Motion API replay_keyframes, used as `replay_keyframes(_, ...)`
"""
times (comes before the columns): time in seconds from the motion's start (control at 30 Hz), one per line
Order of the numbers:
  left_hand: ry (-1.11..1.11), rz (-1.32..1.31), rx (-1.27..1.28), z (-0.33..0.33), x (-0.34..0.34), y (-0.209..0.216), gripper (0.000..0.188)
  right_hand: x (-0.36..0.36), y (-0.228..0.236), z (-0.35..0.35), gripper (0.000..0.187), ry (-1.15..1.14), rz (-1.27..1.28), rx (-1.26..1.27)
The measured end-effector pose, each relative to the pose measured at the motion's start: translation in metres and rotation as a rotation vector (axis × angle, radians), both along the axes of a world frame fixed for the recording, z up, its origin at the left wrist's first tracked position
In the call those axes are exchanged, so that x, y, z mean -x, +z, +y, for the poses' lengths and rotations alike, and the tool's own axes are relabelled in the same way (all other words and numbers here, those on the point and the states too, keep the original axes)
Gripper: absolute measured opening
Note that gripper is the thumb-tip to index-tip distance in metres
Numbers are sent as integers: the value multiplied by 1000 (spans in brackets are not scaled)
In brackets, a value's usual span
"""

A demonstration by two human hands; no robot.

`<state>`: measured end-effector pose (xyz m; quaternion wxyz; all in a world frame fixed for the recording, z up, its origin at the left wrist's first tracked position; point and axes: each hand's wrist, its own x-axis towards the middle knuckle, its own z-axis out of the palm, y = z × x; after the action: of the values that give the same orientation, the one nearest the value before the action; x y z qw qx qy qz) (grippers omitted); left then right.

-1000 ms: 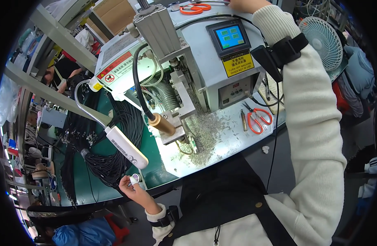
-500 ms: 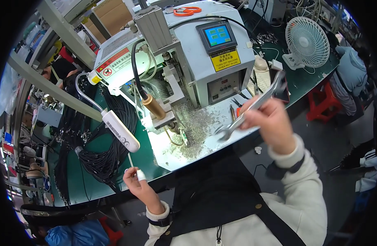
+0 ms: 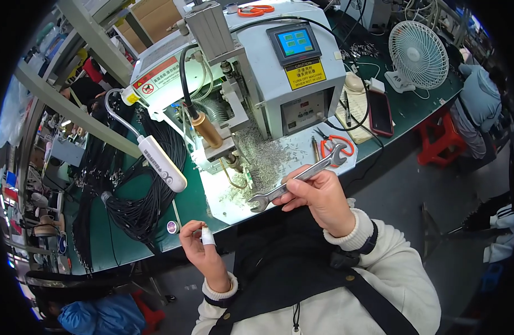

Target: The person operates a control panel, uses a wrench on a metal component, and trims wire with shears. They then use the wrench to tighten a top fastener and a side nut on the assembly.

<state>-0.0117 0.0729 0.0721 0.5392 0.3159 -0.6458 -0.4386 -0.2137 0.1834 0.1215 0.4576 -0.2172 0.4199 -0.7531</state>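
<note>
- Head view: the right hand gripped a silver wrench around its middle, between thumb and fingers.
- The wrench slanted over the front of the white plate, its upper end overlapping the red-handled pliers from this angle.
- The left hand was loosely open, fingers half curled, near the table edge.
- Small metal bits littered the plate.
- Black cables lay bundled on the table's left.
</note>
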Motion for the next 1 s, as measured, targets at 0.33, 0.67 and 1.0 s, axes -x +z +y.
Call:
replay_keyframes(0.33, -18, 6, -5, -9, 1, -6, 24, 16, -9, 3, 16, -228, 1432, -258)
replay_keyframes(0.67, -36, -23, -16, -15, 2, -10, 23, 9, 3, -11, 34, -346, 1725, -372)
replay_keyframes(1.0, -42, 23, -61, -20, -1, -17, 24, -2, 12, -21, 36, -400, 1697, -394)
